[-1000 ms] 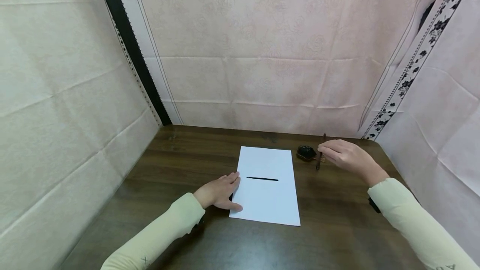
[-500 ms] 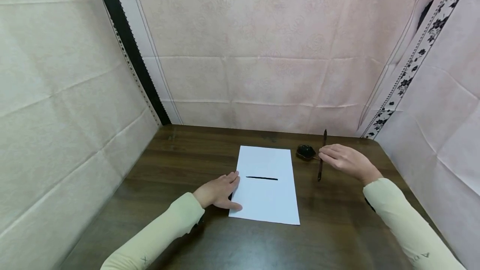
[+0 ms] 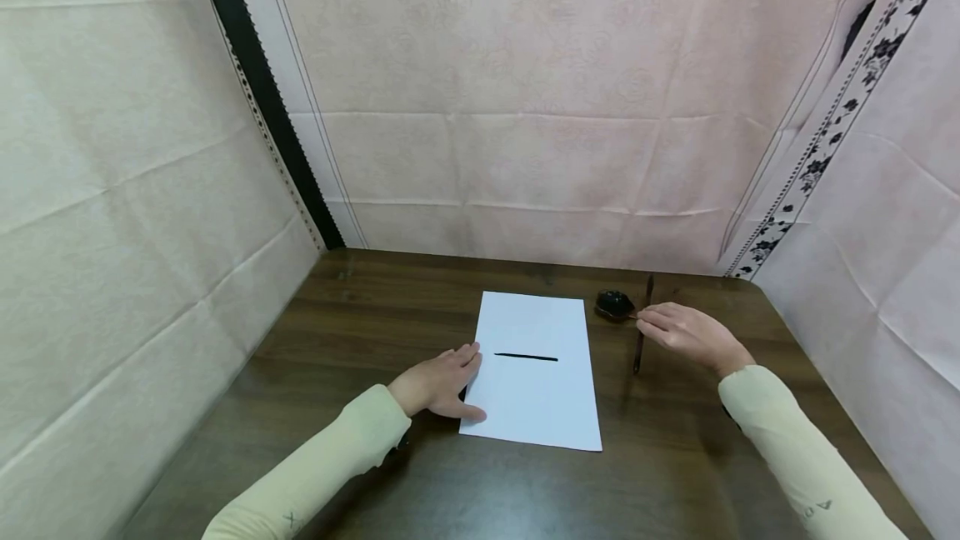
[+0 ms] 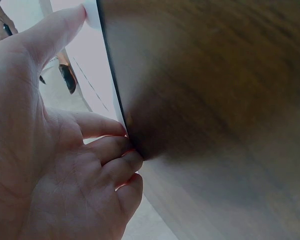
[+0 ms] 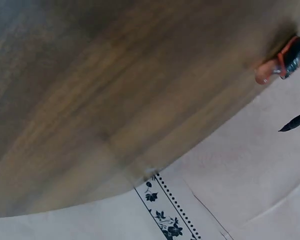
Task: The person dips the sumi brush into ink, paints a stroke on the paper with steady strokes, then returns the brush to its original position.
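My left hand [image 3: 437,386] rests spread on the left edge of a white sheet of paper [image 3: 540,407]. Across the sheet runs a single black stroke [image 3: 527,357]. In the left wrist view the fingers of my left hand [image 4: 75,165] lie along the paper's edge. My right hand [image 3: 692,337] pinches a slim dark ink brush [image 3: 639,354] nearly upright, tip down, right of the paper. In the right wrist view only the brush's pointed dark end [image 5: 295,121] shows, and the hand is out of frame. A glossy black ink dish [image 3: 615,305] stands just left of the brush.
The brown wooden table [image 3: 360,315] carries all of this. Pale cloth [image 3: 525,107] hangs behind and at both sides, with a floral border [image 3: 817,161] at the right. In the right wrist view the ink dish [image 5: 296,54] shows a reddish-brown projecting part.
My right hand has moved the brush toward me and slightly down, away from beside the ink dish. My left hand and the paper stay put.
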A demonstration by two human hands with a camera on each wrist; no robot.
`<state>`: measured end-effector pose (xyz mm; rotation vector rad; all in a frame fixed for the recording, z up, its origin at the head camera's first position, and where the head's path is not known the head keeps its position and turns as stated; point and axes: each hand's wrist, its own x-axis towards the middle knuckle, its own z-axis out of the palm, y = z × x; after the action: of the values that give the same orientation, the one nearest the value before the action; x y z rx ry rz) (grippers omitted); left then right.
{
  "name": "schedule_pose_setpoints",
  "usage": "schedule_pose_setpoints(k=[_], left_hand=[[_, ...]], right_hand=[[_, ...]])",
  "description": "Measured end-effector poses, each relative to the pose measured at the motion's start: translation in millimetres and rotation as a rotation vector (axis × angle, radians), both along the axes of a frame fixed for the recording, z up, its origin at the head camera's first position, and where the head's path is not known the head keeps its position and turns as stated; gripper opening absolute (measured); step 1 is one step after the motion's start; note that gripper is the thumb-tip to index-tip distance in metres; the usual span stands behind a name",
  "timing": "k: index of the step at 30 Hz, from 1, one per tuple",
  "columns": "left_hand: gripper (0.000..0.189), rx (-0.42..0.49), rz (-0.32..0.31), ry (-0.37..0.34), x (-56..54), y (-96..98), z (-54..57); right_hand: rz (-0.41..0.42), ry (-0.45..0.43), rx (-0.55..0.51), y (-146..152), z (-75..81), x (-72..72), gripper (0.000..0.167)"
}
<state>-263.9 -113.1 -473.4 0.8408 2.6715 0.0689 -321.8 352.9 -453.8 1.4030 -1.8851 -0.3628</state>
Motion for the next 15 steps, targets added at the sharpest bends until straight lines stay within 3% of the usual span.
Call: schedule_pose_setpoints(k=[2,6,11,15], left_hand=[[0.104,-0.003,0.002,0.002,0.3,0.4,0.4],[0.104,-0.003,0.003,0.01,0.7,1.1,0.2],[0.105,-0.005,0.004,0.013,0.6,1.4,-1.1],[0.104,-0.01,0.004,0.015,0.6,0.7,-0.9]], right_hand=[[-0.007,0.002,0.008,0.1,-3.7,0.0,0.066],[-0.04,-0.02,0.036,1.0,-10.2,1.7,0.029],[-0.076,-0.032,0.082,2.8,-18.5,3.4,0.048],[-0.055,-0.03,0.081,2.9,-24.7,1.5,0.03]])
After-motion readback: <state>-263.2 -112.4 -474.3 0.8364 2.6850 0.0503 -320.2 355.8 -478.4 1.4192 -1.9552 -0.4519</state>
